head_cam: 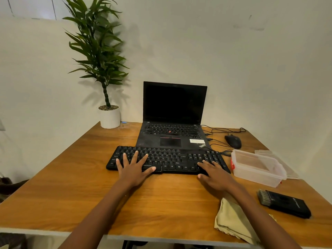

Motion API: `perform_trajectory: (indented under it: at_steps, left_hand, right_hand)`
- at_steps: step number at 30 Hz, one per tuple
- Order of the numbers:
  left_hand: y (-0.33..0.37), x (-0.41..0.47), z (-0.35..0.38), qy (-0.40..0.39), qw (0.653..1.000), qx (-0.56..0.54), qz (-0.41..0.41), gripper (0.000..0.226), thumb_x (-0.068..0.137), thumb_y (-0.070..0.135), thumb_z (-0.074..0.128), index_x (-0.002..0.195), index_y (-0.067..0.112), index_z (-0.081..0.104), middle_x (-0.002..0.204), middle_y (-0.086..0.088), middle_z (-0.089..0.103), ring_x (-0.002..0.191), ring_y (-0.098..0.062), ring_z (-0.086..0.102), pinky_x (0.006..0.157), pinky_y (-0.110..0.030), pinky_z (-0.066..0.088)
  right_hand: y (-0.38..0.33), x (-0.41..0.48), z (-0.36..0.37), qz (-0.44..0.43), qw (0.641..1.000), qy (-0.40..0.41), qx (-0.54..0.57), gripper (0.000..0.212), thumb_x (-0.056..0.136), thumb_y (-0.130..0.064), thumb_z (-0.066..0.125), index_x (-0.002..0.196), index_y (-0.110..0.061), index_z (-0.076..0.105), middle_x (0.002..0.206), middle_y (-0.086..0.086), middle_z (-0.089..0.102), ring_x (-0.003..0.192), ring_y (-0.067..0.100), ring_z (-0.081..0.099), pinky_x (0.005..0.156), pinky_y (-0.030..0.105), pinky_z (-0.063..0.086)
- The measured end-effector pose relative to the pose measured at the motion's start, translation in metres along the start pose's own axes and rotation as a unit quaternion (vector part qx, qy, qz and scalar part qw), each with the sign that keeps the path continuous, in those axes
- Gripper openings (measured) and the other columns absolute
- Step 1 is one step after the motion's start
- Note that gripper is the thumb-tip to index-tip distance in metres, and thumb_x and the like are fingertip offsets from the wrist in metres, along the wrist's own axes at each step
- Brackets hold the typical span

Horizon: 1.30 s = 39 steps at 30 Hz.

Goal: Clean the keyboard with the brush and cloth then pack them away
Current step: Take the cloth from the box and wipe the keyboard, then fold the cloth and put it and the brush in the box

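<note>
Centre frame, both hands are flat on the keyboard (168,159), which lies on the wooden table (71,186) just in front of the open laptop (173,119). Left hand (133,168) is spread wide, fingers splayed over the left key block, thumb near the front edge; it holds nothing. Right hand (214,174) rests palm-down on the right end by the number pad, fingers loosely extended, thumb on the table edge side; also empty. Neither tool is picked up: brush (283,203) lies at lower right of the frame, bristles pointing up-left, well apart from the keyboard. Cloth (231,220) is crumpled at lower right centre, partly under the right forearm, hanging a bit over the near table edge. Clear plastic box (258,168) sits open just right of the keyboard, looks empty; its lid (280,159) appears to lie behind it. My read: cleaning has not started, hands are either steadying or positioning the keyboard. Next move likely calls for the right hand to lift off and reach right and back toward the brush, while the left keeps the keyboard pinned. Brush first for the key gaps, cloth after. Watch the keyboard cable (224,152) near the box when shifting things.
</note>
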<state>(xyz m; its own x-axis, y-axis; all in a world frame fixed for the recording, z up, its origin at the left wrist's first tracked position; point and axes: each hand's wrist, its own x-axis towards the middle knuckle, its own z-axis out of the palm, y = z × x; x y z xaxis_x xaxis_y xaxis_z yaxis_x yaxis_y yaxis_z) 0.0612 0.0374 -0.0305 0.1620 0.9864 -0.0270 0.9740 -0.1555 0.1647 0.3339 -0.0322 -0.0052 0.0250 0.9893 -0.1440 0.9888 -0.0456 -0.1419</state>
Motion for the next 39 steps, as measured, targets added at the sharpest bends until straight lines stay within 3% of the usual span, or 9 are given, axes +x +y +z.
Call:
perform_trajectory:
  at_steps: [5,8,11,15,18,21,28,32,39]
  left_hand:
    - [0.004,-0.001,-0.002,0.001,1.000,-0.012,-0.007,0.073,0.087,0.070,0.026,0.149,0.039,0.002,0.159,-0.003,-0.009,0.142,-0.039,-0.015,0.108,-0.062,-0.010]
    - [0.022,-0.012,-0.006,0.064,0.997,-0.041,-0.009,0.068,0.092,0.057,0.039,0.150,0.035,0.010,0.159,-0.005,0.000,0.143,-0.036,-0.013,0.108,-0.061,-0.011]
    - [0.054,-0.030,-0.007,0.122,0.986,-0.098,0.052,0.054,0.094,0.045,0.047,0.144,0.034,0.030,0.156,0.002,0.019,0.145,-0.026,0.000,0.110,-0.056,-0.012]
    - [0.102,-0.050,-0.007,0.096,0.964,-0.173,0.176,0.029,0.093,0.037,0.051,0.121,0.034,0.058,0.135,0.015,0.049,0.133,-0.008,0.033,0.114,-0.052,-0.006]
    - [0.128,-0.062,-0.004,0.048,0.942,-0.238,0.232,0.021,0.094,0.029,0.051,0.109,0.029,0.065,0.120,0.012,0.061,0.115,-0.005,0.050,0.113,-0.044,0.022]
    - [0.149,-0.080,-0.002,-0.027,0.906,-0.322,0.273,0.019,0.096,0.024,0.049,0.104,0.020,0.065,0.102,0.008,0.063,0.096,-0.007,0.057,0.092,-0.031,0.047]
    - [0.169,-0.099,-0.016,-0.185,0.808,-0.515,0.219,0.042,0.095,0.049,0.037,0.119,0.019,0.055,0.103,0.002,0.063,0.088,-0.009,0.061,0.072,-0.020,0.050]
    - [0.180,-0.098,-0.025,-0.152,0.760,-0.591,0.223,0.040,0.093,0.042,0.046,0.129,0.027,0.038,0.115,0.002,0.060,0.098,-0.008,0.061,0.071,-0.019,0.053]
    - [0.200,-0.091,-0.036,-0.072,0.741,-0.621,0.244,0.018,0.093,0.024,0.056,0.108,0.015,0.050,0.105,-0.003,0.063,0.089,-0.009,0.063,0.069,-0.018,0.052]
  right_hand:
    - [0.008,-0.010,-0.004,-0.031,0.990,0.030,0.131,0.057,0.095,-0.038,0.046,0.146,-0.025,0.024,0.156,0.000,0.015,0.144,0.024,0.013,0.114,0.042,0.023]
    - [0.019,-0.037,-0.015,-0.064,0.961,0.117,0.243,0.035,0.093,-0.023,0.054,0.127,-0.025,0.050,0.136,-0.004,0.047,0.129,0.016,0.041,0.097,0.020,0.039]
    - [0.035,-0.077,-0.028,-0.124,0.954,0.009,0.273,0.027,0.091,-0.008,0.053,0.104,-0.029,0.063,0.112,-0.014,0.059,0.109,0.006,0.054,0.087,0.017,0.045]
    - [0.042,-0.098,-0.026,-0.159,0.963,-0.124,0.177,0.033,0.087,-0.006,0.055,0.110,-0.028,0.065,0.121,-0.012,0.054,0.114,0.003,0.048,0.093,0.014,0.041]
    - [0.041,-0.092,-0.017,-0.140,0.974,-0.070,0.161,0.020,0.085,-0.013,0.062,0.097,-0.029,0.066,0.113,-0.006,0.059,0.106,0.009,0.052,0.093,0.025,0.045]
    - [0.051,-0.096,-0.017,-0.130,0.969,-0.001,0.208,0.014,0.084,-0.014,0.065,0.092,-0.024,0.069,0.101,-0.006,0.065,0.097,0.008,0.057,0.087,0.023,0.048]
    - [0.059,-0.121,-0.046,-0.086,0.891,0.165,0.414,0.015,0.080,-0.010,0.068,0.083,-0.024,0.072,0.093,-0.005,0.070,0.085,0.007,0.063,0.071,0.020,0.052]
    - [0.051,-0.125,-0.054,-0.071,0.834,0.254,0.485,0.008,0.081,-0.011,0.067,0.083,-0.018,0.070,0.088,-0.003,0.068,0.062,0.001,0.060,0.053,0.015,0.049]
    - [0.051,-0.120,-0.059,-0.103,0.815,0.284,0.494,0.005,0.079,-0.007,0.068,0.079,-0.012,0.069,0.098,-0.001,0.066,0.085,0.004,0.060,0.066,0.017,0.050]
